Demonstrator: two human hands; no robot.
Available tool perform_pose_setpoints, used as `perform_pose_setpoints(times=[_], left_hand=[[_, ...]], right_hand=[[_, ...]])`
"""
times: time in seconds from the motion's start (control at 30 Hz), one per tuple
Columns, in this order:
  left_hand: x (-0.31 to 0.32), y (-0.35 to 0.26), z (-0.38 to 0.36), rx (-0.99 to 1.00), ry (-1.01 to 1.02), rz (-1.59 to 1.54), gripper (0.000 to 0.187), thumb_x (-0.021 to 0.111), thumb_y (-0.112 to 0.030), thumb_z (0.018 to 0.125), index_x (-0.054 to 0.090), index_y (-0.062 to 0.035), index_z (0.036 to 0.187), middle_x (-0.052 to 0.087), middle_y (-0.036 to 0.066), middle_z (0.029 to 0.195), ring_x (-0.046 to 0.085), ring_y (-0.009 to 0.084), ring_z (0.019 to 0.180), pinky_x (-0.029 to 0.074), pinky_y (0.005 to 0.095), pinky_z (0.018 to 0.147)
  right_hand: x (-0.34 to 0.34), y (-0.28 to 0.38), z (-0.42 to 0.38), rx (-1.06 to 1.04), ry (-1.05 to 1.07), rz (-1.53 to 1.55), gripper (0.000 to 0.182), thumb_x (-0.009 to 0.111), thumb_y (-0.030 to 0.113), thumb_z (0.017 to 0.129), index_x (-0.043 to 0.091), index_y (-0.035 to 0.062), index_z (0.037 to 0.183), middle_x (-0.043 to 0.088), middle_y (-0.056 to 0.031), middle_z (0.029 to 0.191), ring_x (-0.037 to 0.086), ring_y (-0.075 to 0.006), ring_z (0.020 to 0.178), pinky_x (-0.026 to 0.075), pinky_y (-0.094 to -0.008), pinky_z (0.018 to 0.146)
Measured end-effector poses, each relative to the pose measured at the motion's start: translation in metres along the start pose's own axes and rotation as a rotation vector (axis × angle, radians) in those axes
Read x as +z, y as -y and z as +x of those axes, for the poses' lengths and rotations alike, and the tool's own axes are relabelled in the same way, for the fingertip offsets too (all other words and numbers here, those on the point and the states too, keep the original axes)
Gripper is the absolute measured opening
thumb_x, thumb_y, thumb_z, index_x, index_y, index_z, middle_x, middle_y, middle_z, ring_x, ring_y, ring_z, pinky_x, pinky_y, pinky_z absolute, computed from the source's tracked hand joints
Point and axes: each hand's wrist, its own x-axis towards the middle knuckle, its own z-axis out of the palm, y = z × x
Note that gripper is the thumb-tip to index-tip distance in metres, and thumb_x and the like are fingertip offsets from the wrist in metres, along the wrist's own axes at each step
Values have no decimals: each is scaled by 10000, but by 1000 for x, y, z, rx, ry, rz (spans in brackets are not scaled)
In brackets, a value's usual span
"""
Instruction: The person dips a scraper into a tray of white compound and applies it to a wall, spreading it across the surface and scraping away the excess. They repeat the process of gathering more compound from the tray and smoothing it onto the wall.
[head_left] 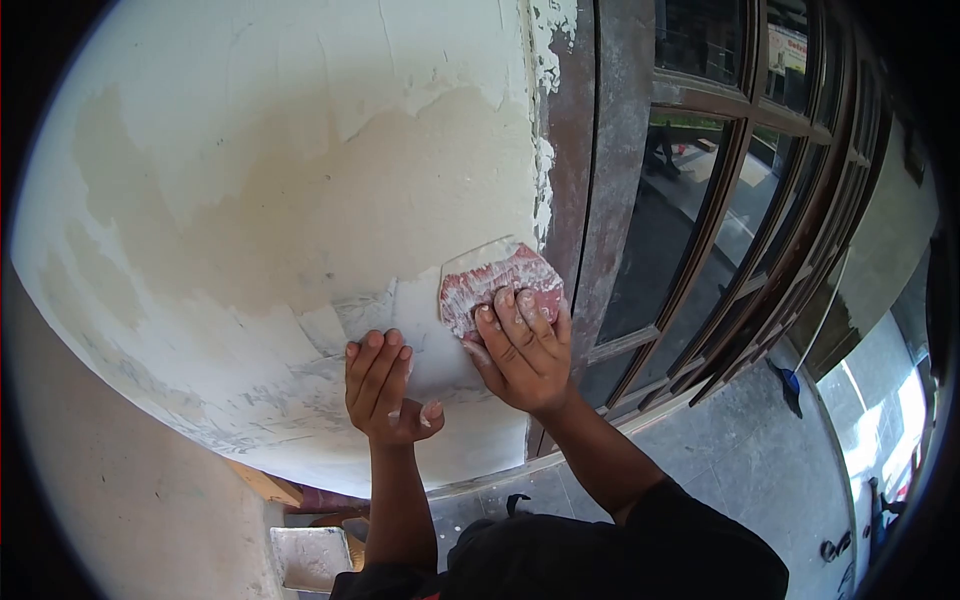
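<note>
My right hand [528, 345] presses a red putty spreader [500, 283], smeared with white putty, flat against the wall beside the door frame. Its fingers lie over the spreader's lower part, and white paste marks the fingertips. Lower and to the left, my left hand [385, 390] is held up close to the wall with nothing in it, fingers extended and thumb apart. Putty whitens that thumb too. The wall [330, 190] carries white skim coat around a damp-looking beige patch, with grey streaks near the left hand.
A brown wooden door frame [572, 130] with chipped white paint edges the wall, and glass-paned window panels [690, 200] run off to the right. Below left stands a square tub [312, 556] of whitish paste. A blue-and-black object [788, 385] lies on the grey floor [720, 450].
</note>
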Motion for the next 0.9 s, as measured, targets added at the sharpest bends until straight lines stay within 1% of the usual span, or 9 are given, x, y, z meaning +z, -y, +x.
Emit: perform_pose_setpoints(times=[0.13, 0.33, 0.43, 0.5, 0.53, 0.6, 0.63, 0.73, 0.9], left_hand=[[-1, 2, 1, 12, 10, -27, 453, 493, -375, 824, 648, 23, 975, 663, 159, 1051, 578, 309, 1112, 333, 444, 1060], [-7, 2, 2, 17, 68, -52, 461, 483, -362, 836, 624, 39, 1016, 645, 178, 1093, 563, 323, 1132, 330, 451, 1059], [-14, 1, 6, 5, 116, -84, 451, 483, -343, 840, 618, 45, 1027, 638, 185, 1106, 558, 330, 1139, 328, 453, 1059], [-19, 1, 10, 10, 139, -113, 442, 490, -330, 837, 617, 47, 1029, 635, 185, 1113, 556, 330, 1143, 330, 452, 1058], [-22, 3, 12, 8, 156, -132, 432, 497, -317, 835, 617, 49, 1032, 632, 186, 1119, 554, 330, 1146, 331, 451, 1058], [-29, 8, 15, 32, 199, -164, 456, 492, -328, 843, 606, 66, 1042, 625, 199, 1120, 552, 349, 1144, 338, 474, 1049], [-32, 11, 16, 46, 240, -186, 480, 486, -340, 850, 595, 83, 1051, 618, 213, 1121, 549, 367, 1142, 344, 498, 1039], [-38, 15, 21, 77, 289, -226, 456, 500, -304, 828, 598, 79, 1054, 618, 206, 1126, 552, 361, 1141, 351, 497, 1034], [-39, 11, 25, 44, 279, -231, 388, 548, -245, 789, 629, 43, 1036, 634, 171, 1121, 556, 312, 1150, 346, 439, 1052]], right_hand=[[-18, 20, -35, 63, 76, -15, 375, 732, 264, 751, 661, 114, 1087, 616, -75, 1186, 545, -227, 1112, 346, -502, 961], [-71, 26, -4, 66, -57, 156, 373, 639, 383, 836, 635, 65, 1032, 617, -134, 1137, 545, -326, 1120, 418, -530, 913], [-75, 22, 20, 120, -132, 200, 292, 621, 264, 885, 592, 34, 1063, 623, -163, 1089, 580, -317, 1070, 457, -459, 900], [-61, 26, 29, 374, -456, 309, 218, 603, 116, 898, 551, 2, 1076, 629, -151, 1032, 606, -250, 1001, 469, -355, 886], [-59, 27, 35, 374, -466, 297, 218, 603, 116, 898, 551, 2, 1076, 629, -151, 1032, 606, -250, 1001, 469, -355, 886], [-57, 29, 48, 691, -607, 791, 219, 594, 12, 879, 531, -9, 1087, 629, -105, 992, 595, -155, 946, 455, -273, 858], [-57, 26, 53, 727, -588, 812, 218, 616, 42, 877, 542, -12, 1074, 631, -64, 987, 576, -102, 908, 438, -239, 839], [-51, 9, 47, 921, -526, 993, 218, 611, 56, 882, 543, -19, 1075, 631, -77, 1011, 596, -109, 901, 459, -244, 838], [-53, -13, 66, 834, -273, 1046, 236, 647, 61, 864, 567, -27, 1068, 645, -69, 977, 587, -94, 888, 465, -238, 804]])
